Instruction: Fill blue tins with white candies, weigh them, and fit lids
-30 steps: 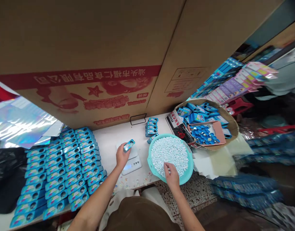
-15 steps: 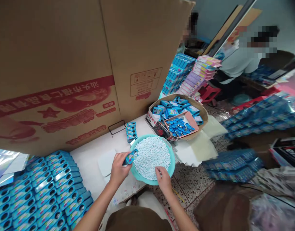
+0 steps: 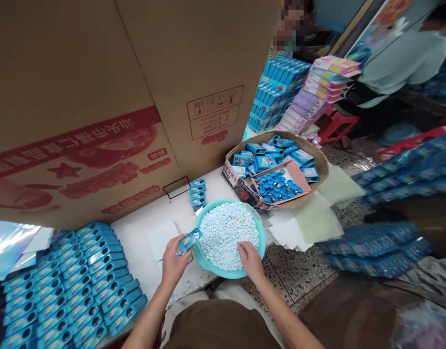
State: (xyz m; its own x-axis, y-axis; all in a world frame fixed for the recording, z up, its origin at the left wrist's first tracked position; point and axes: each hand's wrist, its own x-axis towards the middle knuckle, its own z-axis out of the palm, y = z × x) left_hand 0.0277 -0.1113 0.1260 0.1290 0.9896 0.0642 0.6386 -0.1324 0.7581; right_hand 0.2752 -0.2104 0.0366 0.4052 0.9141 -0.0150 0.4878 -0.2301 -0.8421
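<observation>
My left hand (image 3: 173, 258) is closed around a small blue box (image 3: 188, 241) with printed sides, held tilted at the left rim of a turquoise bowl (image 3: 260, 227). Pale blue and white candies (image 3: 228, 232) fill this bowl. Over the bowl's right front part is my right hand (image 3: 250, 259), its fingers curled together at the candies. Something small and dark shows between those fingers, but I cannot make out what it is. Behind the bowl, several similar blue boxes (image 3: 198, 193) stand in a short row, with round holes facing up.
Rows of blue boxes (image 3: 75, 286) stand at the left. Behind the bowl, a cut-down carton (image 3: 319, 169) holds loose blue boxes and a pink tray (image 3: 297, 177) of blue caps (image 3: 276, 188). A large cardboard box (image 3: 117, 121) walls the back. Two people are beyond, near stacked boxes (image 3: 277, 92).
The view has shifted slightly. My left hand has drawn the blue box a little left, towards the bowl's rim. My right hand has shifted slightly over the candies, its fingers still together.
</observation>
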